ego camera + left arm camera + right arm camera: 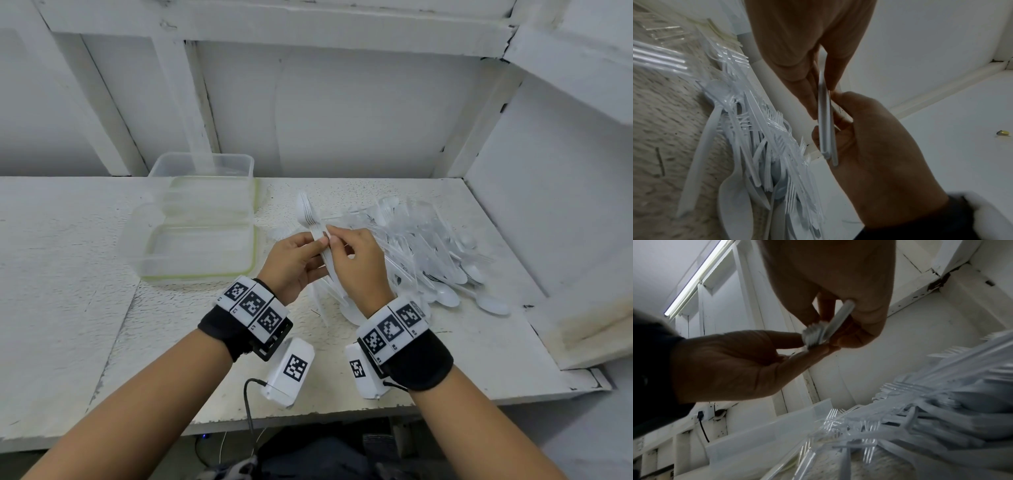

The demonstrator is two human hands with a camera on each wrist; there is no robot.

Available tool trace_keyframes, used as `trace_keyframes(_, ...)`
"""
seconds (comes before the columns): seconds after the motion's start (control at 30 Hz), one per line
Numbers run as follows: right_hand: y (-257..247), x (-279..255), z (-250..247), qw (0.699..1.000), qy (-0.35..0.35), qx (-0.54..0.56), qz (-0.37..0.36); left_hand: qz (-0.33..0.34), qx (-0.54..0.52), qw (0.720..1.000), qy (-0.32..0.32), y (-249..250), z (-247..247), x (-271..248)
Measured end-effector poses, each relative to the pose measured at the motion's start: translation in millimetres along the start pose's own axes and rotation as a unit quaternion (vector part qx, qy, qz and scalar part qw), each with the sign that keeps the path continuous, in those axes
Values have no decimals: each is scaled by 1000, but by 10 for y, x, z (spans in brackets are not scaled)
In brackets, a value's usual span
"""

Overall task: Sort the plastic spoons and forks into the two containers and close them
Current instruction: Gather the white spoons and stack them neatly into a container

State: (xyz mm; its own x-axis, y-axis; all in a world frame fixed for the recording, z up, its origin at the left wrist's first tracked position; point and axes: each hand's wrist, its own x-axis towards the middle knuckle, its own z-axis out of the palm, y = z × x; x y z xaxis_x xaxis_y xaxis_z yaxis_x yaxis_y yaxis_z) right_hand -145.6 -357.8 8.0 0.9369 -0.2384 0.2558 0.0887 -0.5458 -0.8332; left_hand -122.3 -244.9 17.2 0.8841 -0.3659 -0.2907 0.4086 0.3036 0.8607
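Observation:
A nested stack of white plastic forks (pixel 310 219) stands tines-up above the table's middle, and both hands hold it by the handles. My left hand (pixel 317 247) grips them from the left, thumb on top. From the right, my right hand (pixel 334 240) pinches the same handles. The left wrist view shows the handles (pixel 825 123) edge-on between both hands. In the right wrist view the tines (pixel 813 335) show between the fingertips. A mixed pile of clear and white spoons and forks (pixel 428 250) lies to the right. Clear containers (pixel 202 156) with green-edged lids (pixel 198 275) sit on the left.
A white worn table (pixel 68 274) carries everything, closed in by a back wall and a side panel (pixel 548 205) on the right. Loose white spoons (pixel 489 305) reach toward the table's right front. A black cable (pixel 248 411) hangs below the front edge.

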Motion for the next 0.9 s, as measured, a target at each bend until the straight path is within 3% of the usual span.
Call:
trace_keyframes(0.2,-12,6,38,995,-75,57,36,-30,49,998,-10,46,-71,-7)
trace_keyframes(0.3,-24,23,32,996,-83,-37,-22,-26,58,998,21,100,-121,5)
trace_keyframes(0.47,-164,77,72,971,-133,-166,-113,-6,7,998,60,153,-235,33)
trace_keyframes(0.63,-278,177,266,958,-168,-181,-143,13,-3,996,91,236,-360,29)
trace_keyframes(0.77,-416,349,379,961,-189,-160,-127,23,122,986,114,455,-585,-24)
trace_keyframes(0.9,-594,658,519,958,-220,-144,-115,47,310,937,155,865,-1079,-103)
